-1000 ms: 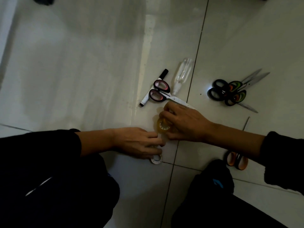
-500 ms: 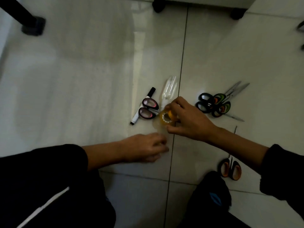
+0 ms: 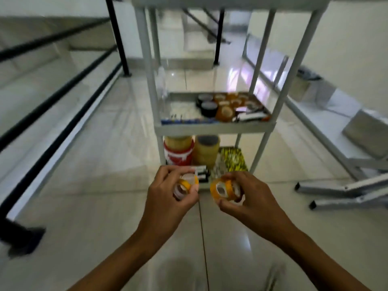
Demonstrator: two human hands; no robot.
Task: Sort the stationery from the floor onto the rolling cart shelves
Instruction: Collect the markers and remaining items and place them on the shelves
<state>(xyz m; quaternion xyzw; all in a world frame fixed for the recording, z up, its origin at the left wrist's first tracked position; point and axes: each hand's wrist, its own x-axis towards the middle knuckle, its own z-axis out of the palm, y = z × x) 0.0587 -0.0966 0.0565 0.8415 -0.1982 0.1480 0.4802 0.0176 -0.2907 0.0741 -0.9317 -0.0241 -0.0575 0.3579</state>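
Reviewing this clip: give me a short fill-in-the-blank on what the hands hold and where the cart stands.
1. Each hand grips small rolls of ____.
2. The left hand and right hand are raised in front of the grey rolling ____.
3. Black and amber tape rolls lie on the cart's ____ shelf.

Missing: tape; cart; middle

Both hands (image 3: 168, 194) (image 3: 249, 198) raised, fingers curled

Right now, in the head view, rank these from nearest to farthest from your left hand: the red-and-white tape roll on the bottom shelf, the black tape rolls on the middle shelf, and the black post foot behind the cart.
1. Red-and-white tape roll, bottom shelf, just above the left hand.
2. Black tape rolls, middle shelf, higher up.
3. Black post foot, on the floor beyond the cart's left side.
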